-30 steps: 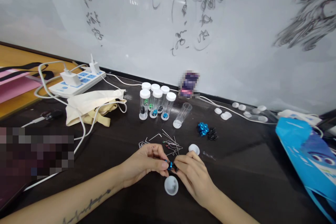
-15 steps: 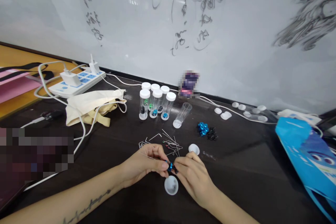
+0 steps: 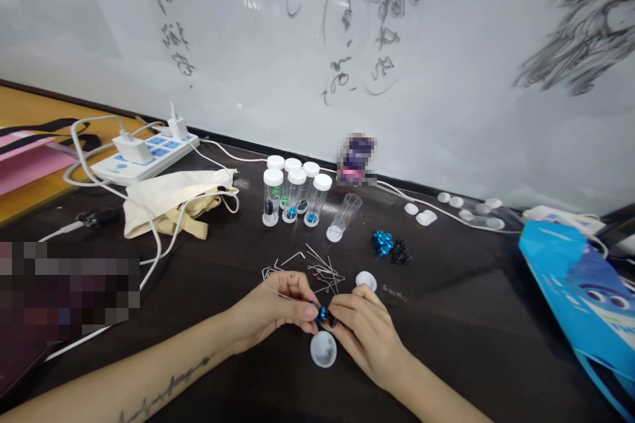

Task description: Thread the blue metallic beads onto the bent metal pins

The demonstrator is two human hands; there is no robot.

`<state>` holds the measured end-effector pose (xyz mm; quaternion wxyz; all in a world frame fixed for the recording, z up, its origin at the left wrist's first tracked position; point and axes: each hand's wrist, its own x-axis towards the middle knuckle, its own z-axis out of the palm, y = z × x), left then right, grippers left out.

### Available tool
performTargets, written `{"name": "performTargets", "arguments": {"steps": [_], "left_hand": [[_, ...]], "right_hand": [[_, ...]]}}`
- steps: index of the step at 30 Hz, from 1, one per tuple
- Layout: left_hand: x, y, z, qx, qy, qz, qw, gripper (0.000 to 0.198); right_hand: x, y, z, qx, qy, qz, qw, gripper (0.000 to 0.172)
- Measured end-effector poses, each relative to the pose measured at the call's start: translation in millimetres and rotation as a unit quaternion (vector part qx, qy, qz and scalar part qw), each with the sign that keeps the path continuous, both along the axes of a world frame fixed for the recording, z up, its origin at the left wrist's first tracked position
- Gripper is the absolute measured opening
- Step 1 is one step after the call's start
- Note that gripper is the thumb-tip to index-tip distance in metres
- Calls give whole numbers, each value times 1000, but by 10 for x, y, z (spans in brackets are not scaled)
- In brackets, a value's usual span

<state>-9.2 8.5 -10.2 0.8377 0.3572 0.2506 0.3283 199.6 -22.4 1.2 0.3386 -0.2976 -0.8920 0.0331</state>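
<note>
A small glossy blue piece (image 3: 322, 313) sits in the left fingers (image 3: 306, 311), just beyond the round white cap (image 3: 321, 350). A black piece (image 3: 331, 321) adjoins it, partly hidden by the right fingers (image 3: 343, 308).

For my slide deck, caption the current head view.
Left hand and right hand hold small shiny blue-and-black parts near a round white container on a dark-brown table.
</note>
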Motion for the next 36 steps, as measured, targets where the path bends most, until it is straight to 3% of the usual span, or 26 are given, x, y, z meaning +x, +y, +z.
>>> {"name": "performTargets", "arguments": {"steps": [7,13,18,24,27,33,36], "left_hand": [[3,-14,3,-8,7,11,1000,20],[6,-4,3,-3,0,5,1000,19],[11,1,-4,0,5,9,1000,19],[6,-15,-27,12,9,-5,1000,21],[5,-12,-24,13,12,-6,1000,20],[6,-2,-36,6,11,10,1000,19],[8,-2,-49,9,8,10,1000,19]], "right_hand": [[24,6,6,-81,16,-34,996,39],[13,-14,-39,-38,0,-7,999,6],[9,-11,-29,-26,-3,-1,1000,6],[-11,-12,33,-67,-24,-17,997,40],[-17,-14,45,-62,-28,-18,997,45],[-2,-22,10,-26,-8,-16,1000,12],[6,-23,-8,-13,-2,-8,1000,9]]}}
